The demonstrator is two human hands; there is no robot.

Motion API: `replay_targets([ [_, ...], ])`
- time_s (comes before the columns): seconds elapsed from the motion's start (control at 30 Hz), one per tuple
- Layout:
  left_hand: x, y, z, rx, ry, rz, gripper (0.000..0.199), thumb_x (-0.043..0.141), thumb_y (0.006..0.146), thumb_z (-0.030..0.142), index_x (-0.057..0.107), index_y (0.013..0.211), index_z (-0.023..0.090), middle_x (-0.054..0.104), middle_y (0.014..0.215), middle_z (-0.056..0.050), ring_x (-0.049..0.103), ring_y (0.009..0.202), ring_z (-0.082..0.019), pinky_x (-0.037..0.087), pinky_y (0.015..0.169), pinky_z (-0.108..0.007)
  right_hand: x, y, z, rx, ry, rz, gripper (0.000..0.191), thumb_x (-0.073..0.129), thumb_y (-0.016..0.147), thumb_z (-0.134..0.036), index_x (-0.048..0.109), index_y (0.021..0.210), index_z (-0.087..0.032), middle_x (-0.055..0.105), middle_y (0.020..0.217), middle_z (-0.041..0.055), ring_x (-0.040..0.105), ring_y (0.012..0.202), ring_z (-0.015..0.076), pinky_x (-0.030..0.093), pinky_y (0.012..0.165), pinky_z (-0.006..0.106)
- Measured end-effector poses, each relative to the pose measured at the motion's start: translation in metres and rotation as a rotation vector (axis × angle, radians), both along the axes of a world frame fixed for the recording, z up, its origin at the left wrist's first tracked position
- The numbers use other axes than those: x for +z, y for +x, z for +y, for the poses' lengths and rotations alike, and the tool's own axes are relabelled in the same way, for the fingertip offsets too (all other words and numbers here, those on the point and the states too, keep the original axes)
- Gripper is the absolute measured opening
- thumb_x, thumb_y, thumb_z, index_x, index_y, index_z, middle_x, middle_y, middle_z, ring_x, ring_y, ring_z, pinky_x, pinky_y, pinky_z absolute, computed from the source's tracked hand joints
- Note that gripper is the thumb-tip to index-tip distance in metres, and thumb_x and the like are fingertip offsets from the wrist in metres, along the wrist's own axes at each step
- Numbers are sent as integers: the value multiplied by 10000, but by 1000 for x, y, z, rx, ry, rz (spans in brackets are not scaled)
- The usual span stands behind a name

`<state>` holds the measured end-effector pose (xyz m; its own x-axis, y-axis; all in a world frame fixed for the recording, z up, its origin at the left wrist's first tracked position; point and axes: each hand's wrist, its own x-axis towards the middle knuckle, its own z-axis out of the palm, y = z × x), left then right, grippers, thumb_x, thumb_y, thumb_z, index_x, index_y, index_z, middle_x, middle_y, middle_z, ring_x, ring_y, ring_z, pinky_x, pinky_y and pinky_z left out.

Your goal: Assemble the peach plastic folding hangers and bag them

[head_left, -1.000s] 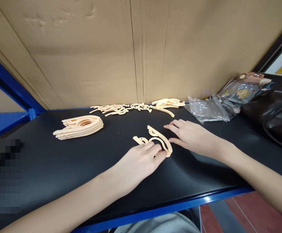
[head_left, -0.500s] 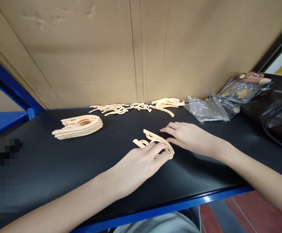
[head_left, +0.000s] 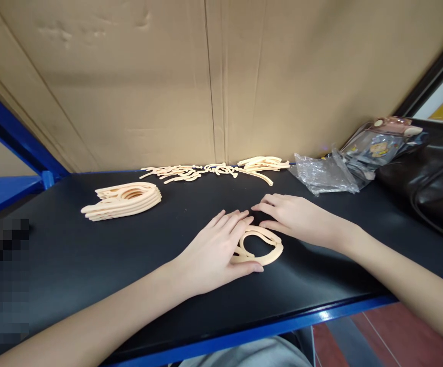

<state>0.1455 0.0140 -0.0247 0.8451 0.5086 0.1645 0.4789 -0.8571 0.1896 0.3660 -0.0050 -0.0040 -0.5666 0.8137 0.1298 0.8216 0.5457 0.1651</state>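
A beige folding hanger (head_left: 277,250) lies on the black tabletop in front of me, its rounded, ring-shaped end pointing right. My left hand (head_left: 216,250) rests flat across its left part, fingers stretched along the far side and thumb on the near edge. That part is hidden beneath the palm. Just beyond the ring, my right hand (head_left: 294,216) hovers or rests with thumb and fingers apart, holding nothing. Its fingertips are close to those of my left hand; whether they touch, I cannot tell.
Left of my hands stands a stack of similar hangers (head_left: 124,201). Along the cardboard wall (head_left: 148,92) lie thin beige pieces (head_left: 179,172), small curved hooks (head_left: 221,169) and longer arms (head_left: 263,164). Clear plastic bags (head_left: 324,173) and a dark leather bag (head_left: 431,178) sit at the right.
The hanger has turned and now lies with its ring end to the right. My left hand has shifted left and spread out over it. My right hand has hardly moved.
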Motion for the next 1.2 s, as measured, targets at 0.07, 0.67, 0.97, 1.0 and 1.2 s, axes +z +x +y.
replay_targets([
  [0.07, -1, 1, -1, -5, 13, 9, 795, 573, 797, 618, 374, 1375, 110, 402, 1442, -151, 324, 1364, -261, 224, 1143, -486, 0, 0, 0, -5, -5, -11, 349, 433, 956, -367, 575, 1173, -134, 604, 980, 117, 619, 914, 226, 502, 801, 356],
  [0.67, 7, -2, -5, -187, -35, 17, 613, 625, 826, 481, 452, 1303, 138, 559, 1248, -102, 533, 1098, -228, 454, 934, -348, 1, 1, 0, -24, -69, 31, 503, 420, 924, -501, 564, 1225, -125, 589, 1037, 135, 612, 949, 254, 510, 814, 397],
  [0.97, 28, -16, 12, -91, 135, 139, 545, 580, 815, 451, 490, 1269, 162, 603, 1108, -74, 584, 977, -234, 495, 797, -338, 8, 23, 11, -132, -192, 179, 565, 385, 913, -585, 530, 1264, -167, 607, 1158, 107, 605, 1031, 261, 485, 879, 404],
  [1.0, 33, -20, 18, -46, 166, 140, 518, 556, 822, 454, 505, 1253, 171, 606, 1095, -70, 588, 973, -236, 492, 790, -335, 9, 24, 11, -136, -199, 178, 567, 385, 912, -587, 529, 1265, -168, 602, 1173, 106, 601, 1041, 260, 484, 881, 402],
  [1.2, 72, -63, 65, 365, 212, 116, 542, 454, 841, 526, 495, 1300, 240, 592, 1211, -47, 591, 1014, -264, 453, 857, -360, 11, 21, 8, -152, -226, 163, 569, 369, 914, -594, 532, 1272, -182, 589, 1188, 103, 595, 1055, 264, 480, 880, 404],
])
